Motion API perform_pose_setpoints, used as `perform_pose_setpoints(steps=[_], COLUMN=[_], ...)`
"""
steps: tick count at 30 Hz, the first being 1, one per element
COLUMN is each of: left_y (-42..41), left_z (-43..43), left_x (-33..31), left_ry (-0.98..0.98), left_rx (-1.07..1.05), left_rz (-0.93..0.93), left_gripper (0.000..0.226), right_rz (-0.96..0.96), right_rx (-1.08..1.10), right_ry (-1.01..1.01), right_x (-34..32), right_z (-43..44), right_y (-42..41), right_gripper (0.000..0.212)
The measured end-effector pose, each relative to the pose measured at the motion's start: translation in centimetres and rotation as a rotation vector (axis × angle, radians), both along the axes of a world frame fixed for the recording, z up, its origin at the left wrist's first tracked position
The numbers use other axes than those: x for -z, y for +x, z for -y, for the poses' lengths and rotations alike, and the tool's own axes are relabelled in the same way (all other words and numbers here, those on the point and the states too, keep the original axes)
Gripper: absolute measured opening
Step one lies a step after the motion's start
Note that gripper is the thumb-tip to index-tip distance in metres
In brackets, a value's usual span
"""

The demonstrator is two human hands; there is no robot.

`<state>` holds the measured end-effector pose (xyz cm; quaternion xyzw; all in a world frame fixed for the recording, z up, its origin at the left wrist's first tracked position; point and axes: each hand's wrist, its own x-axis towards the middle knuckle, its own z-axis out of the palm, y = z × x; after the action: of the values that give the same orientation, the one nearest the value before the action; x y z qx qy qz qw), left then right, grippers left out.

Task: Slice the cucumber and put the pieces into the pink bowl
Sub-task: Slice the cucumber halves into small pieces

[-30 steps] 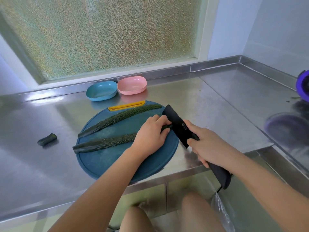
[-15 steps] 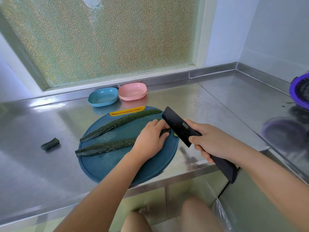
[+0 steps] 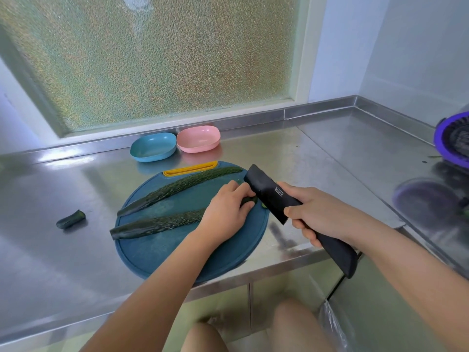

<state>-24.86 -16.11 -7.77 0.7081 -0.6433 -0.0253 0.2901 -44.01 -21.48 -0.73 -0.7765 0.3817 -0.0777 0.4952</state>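
Two long cucumber halves lie on a round dark blue cutting board (image 3: 157, 252): the far half (image 3: 177, 186) and the near half (image 3: 157, 223). My left hand (image 3: 225, 212) presses down on the right end of the near half, fingers curled over it. My right hand (image 3: 319, 214) grips the handle of a black cleaver (image 3: 269, 193), whose blade stands right beside my left fingertips at the cucumber's end. A small green slice (image 3: 264, 205) peeks out by the blade. The pink bowl (image 3: 198, 138) sits behind the board, with nothing in it.
A blue bowl (image 3: 153, 147) stands left of the pink one. A cut cucumber end (image 3: 71, 219) lies on the steel counter (image 3: 317, 158) to the left. A purple basket (image 3: 454, 143) is at the far right. The counter's front edge runs just below the board.
The cleaver has lifted slightly and stayed at the cucumber's right end. My left hand keeps holding the near half. The camera view shifted a little.
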Motion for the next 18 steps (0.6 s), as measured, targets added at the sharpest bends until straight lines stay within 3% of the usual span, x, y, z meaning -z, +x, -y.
perform_pose_setpoints(steps=[12,18], left_y=[0.1,0.2], left_z=[0.2,0.2], left_x=[0.2,0.4], left_ry=[-0.007,-0.018], left_rx=[0.011,0.008], left_rz=[0.017,0.019], left_gripper=[0.016,0.016], right_rz=[0.000,-0.046], right_rx=[0.042,0.039], right_ry=[0.070,-0.123], right_x=[1.1,3.0], right_z=[-0.1,-2.2], right_y=[0.7,1.8], right_gripper=[0.066,0.067])
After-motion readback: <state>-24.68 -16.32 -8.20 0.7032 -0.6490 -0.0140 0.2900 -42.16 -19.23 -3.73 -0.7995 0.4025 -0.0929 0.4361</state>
